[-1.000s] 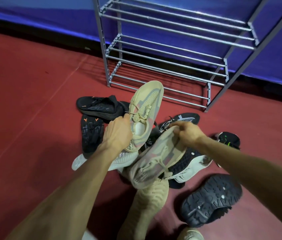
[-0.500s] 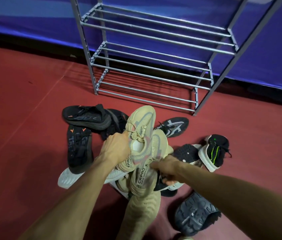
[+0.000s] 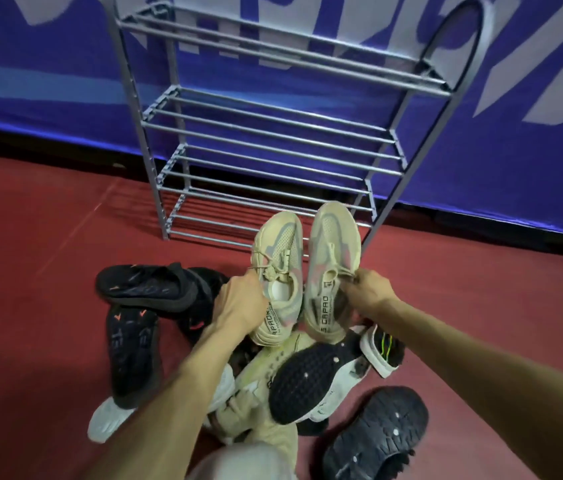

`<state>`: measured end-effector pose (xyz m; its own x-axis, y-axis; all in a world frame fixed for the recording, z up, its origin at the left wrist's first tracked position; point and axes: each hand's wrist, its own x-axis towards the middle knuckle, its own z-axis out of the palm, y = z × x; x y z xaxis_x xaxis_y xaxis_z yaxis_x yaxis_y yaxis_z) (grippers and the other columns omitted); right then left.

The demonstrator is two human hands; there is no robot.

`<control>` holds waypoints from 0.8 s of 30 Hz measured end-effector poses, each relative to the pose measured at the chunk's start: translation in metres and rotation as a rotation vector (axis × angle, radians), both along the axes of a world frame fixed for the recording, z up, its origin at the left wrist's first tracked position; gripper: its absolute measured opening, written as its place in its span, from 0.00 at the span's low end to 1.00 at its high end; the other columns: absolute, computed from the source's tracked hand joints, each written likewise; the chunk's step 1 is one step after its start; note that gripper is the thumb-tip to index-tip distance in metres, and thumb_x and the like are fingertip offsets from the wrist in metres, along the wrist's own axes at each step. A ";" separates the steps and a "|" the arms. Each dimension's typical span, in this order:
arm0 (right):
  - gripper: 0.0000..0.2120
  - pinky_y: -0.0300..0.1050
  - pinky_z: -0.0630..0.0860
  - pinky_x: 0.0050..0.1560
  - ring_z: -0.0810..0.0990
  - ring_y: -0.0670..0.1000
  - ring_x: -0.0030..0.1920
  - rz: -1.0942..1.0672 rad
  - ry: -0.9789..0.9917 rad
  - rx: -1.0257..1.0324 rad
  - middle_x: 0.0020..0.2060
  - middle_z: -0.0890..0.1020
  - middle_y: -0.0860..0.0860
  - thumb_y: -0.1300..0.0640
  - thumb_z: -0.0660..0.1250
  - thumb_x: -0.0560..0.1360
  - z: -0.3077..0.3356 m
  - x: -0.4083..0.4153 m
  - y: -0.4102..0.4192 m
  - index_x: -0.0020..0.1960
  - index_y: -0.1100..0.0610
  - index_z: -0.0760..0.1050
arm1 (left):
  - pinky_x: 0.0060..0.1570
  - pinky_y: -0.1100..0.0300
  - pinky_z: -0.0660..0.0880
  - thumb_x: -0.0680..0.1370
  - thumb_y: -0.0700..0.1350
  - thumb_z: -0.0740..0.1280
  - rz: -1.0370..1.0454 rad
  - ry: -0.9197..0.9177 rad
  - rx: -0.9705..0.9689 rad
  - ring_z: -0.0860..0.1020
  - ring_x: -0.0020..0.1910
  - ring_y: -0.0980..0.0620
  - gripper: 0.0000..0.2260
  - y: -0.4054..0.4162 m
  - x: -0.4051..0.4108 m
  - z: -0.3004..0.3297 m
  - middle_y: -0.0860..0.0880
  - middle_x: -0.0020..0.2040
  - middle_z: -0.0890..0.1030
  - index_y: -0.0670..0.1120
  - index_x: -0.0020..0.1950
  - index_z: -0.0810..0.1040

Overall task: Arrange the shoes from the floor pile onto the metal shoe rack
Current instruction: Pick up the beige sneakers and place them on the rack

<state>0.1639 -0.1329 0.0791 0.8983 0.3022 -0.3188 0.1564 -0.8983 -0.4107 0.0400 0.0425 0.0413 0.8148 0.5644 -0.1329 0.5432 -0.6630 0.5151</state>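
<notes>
Both hands grip a beige sneaker each, held side by side above the floor pile.

Left hand clasps the left beige sneaker; right hand pinches the right beige sneaker. Toes point toward the metal shoe rack.

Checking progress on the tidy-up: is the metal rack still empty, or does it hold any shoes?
Empty. Every visible shelf of the metal rack shows bare bars; both beige shoes are in the hands.
</notes>
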 end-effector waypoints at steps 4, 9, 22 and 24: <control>0.19 0.51 0.80 0.44 0.83 0.61 0.43 -0.058 -0.017 -0.009 0.47 0.83 0.63 0.51 0.60 0.77 0.024 0.044 -0.001 0.52 0.65 0.79 | 0.47 0.49 0.73 0.76 0.42 0.57 0.005 -0.022 -0.030 0.77 0.53 0.34 0.12 0.011 0.048 0.028 0.36 0.56 0.79 0.41 0.56 0.74; 0.16 0.49 0.81 0.36 0.78 0.56 0.30 -0.096 0.176 -0.043 0.42 0.84 0.61 0.54 0.66 0.76 0.031 0.090 0.021 0.51 0.68 0.80 | 0.48 0.50 0.73 0.77 0.43 0.58 0.027 -0.015 0.004 0.77 0.55 0.34 0.12 0.025 0.105 0.033 0.34 0.57 0.79 0.39 0.55 0.76; 0.14 0.53 0.75 0.55 0.77 0.64 0.59 -0.363 -0.250 0.080 0.59 0.77 0.63 0.61 0.60 0.75 -0.008 0.236 0.080 0.59 0.65 0.74 | 0.49 0.48 0.74 0.76 0.42 0.59 0.023 -0.086 0.048 0.77 0.55 0.32 0.13 0.046 0.273 0.009 0.33 0.56 0.79 0.38 0.55 0.76; 0.16 0.52 0.74 0.55 0.76 0.64 0.60 -0.383 -0.222 0.127 0.61 0.75 0.63 0.60 0.59 0.76 -0.018 0.247 0.083 0.62 0.64 0.71 | 0.49 0.49 0.74 0.76 0.41 0.59 0.033 -0.087 0.056 0.77 0.55 0.33 0.12 0.053 0.294 0.002 0.33 0.56 0.79 0.38 0.55 0.77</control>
